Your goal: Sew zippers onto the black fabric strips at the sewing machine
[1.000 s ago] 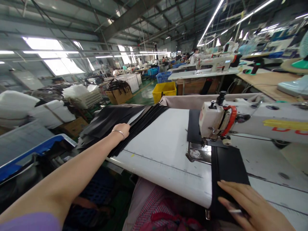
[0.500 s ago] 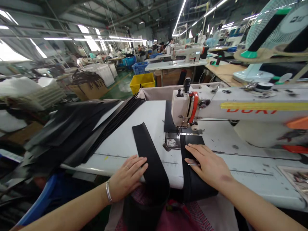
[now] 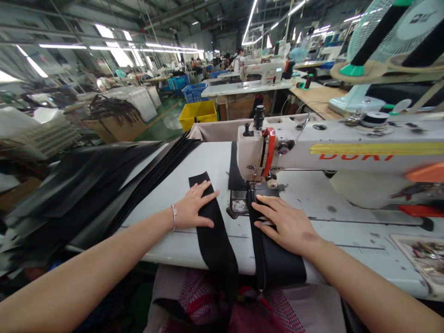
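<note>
My left hand (image 3: 197, 206) lies on a long black strip (image 3: 217, 245), its fingers spread over the far part. The strip runs down over the table edge, and its lower length hangs in a loop by my lap. My right hand (image 3: 282, 224) presses on a wider black piece (image 3: 277, 263) with a zipper (image 3: 261, 252) along its left side. Pointed metal, like the blades of thread snips (image 3: 266, 221), pokes out between its fingers; the rest is hidden. The far end of the piece reaches the presser foot (image 3: 251, 186) of the sewing machine (image 3: 255, 155).
Stacked black panels (image 3: 138, 194) cover the left of the table (image 3: 173, 185). Another flat black piece (image 3: 237, 173) lies behind the needle. A tray of small metal parts (image 3: 425, 259) sits at the right edge. Beyond the table stands a yellow crate (image 3: 197, 115).
My left hand has slid farther up the strip and spread its fingers. The zippered piece has moved forward to the presser foot under my right hand. The view has shifted slightly.
</note>
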`<state>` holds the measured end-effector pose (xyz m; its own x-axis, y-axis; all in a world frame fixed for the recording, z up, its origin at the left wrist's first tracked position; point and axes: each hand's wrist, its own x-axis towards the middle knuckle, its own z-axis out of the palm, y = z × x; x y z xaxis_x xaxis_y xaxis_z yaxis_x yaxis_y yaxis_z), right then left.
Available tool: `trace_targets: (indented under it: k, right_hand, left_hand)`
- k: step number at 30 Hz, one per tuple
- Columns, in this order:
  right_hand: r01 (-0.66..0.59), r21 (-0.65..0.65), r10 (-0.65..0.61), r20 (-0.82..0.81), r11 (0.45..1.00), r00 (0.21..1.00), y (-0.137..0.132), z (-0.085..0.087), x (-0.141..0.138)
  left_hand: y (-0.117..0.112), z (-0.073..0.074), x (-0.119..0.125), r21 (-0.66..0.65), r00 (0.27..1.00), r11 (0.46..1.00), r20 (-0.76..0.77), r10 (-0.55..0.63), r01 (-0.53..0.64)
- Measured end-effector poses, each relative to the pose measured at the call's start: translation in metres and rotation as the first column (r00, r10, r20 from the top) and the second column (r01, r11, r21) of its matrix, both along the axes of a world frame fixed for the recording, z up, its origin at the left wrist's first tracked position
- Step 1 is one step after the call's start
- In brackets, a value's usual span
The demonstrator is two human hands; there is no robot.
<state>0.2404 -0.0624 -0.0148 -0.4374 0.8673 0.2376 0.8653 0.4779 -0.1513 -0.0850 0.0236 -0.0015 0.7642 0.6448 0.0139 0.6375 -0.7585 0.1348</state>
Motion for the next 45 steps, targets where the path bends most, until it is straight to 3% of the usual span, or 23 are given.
trace_targets:
  k: [4, 7, 10, 13, 15, 17, 20, 22, 26, 30, 36, 45]
  right_hand:
    - [-0.022, -0.016, 0.022, -0.021, 1.0, 1.0, -0.002, 0.0, 0.0]
    - [-0.017, -0.019, 0.016, -0.031, 1.0, 0.999, -0.002, -0.001, -0.001]
    - [-0.015, -0.022, 0.014, -0.033, 1.0, 0.999, -0.001, 0.0, -0.002]
    - [-0.012, -0.022, 0.012, -0.032, 1.0, 0.999, -0.001, 0.002, -0.002]
    - [-0.01, -0.025, 0.009, -0.039, 1.0, 0.999, -0.002, 0.003, -0.002]
    - [-0.012, -0.027, 0.01, -0.05, 1.0, 0.999, -0.002, 0.003, -0.002]
    - [-0.012, -0.021, 0.011, -0.063, 1.0, 0.998, -0.002, 0.002, -0.001]
    - [-0.009, -0.021, 0.008, -0.067, 1.0, 0.998, -0.002, 0.002, 0.0]
    - [-0.007, -0.04, 0.004, -0.072, 0.999, 0.997, -0.002, 0.003, 0.0]
    - [0.001, -0.057, -0.005, -0.071, 0.998, 0.997, 0.0, 0.004, 0.0]
    - [0.008, -0.075, -0.013, -0.068, 0.997, 0.998, 0.0, 0.005, 0.0]
    - [-0.004, -0.053, -0.001, -0.101, 0.999, 0.995, 0.0, 0.003, 0.0]
  left_hand:
    - [-0.068, 0.011, 0.017, -0.135, 0.971, 0.972, -0.122, -0.207, 0.191]
    - [-0.089, 0.014, 0.017, -0.136, 0.959, 0.965, -0.146, -0.243, 0.224]
    - [-0.065, 0.006, 0.004, -0.092, 0.971, 0.967, 0.008, -0.239, 0.239]
    - [-0.022, 0.002, -0.007, 0.03, 0.966, 0.992, 0.229, -0.122, 0.119]
    - [-0.002, 0.006, -0.001, 0.102, 0.931, 0.992, 0.349, -0.109, 0.078]
    - [0.006, 0.01, 0.016, 0.129, 0.902, 0.98, 0.389, -0.189, 0.15]
    - [0.0, 0.009, 0.052, 0.078, 0.885, 0.922, 0.261, -0.385, 0.378]
    - [-0.007, 0.005, 0.072, 0.025, 0.887, 0.898, 0.146, -0.437, 0.439]
    - [-0.013, 0.001, 0.086, -0.029, 0.935, 0.937, 0.074, -0.347, 0.349]
    - [-0.014, 0.001, 0.082, -0.064, 0.917, 0.917, 0.096, -0.387, 0.393]
    - [-0.01, -0.009, 0.083, -0.044, 0.939, 0.939, 0.066, -0.339, 0.342]
    - [-0.011, -0.007, 0.082, -0.042, 0.939, 0.938, 0.056, -0.341, 0.343]
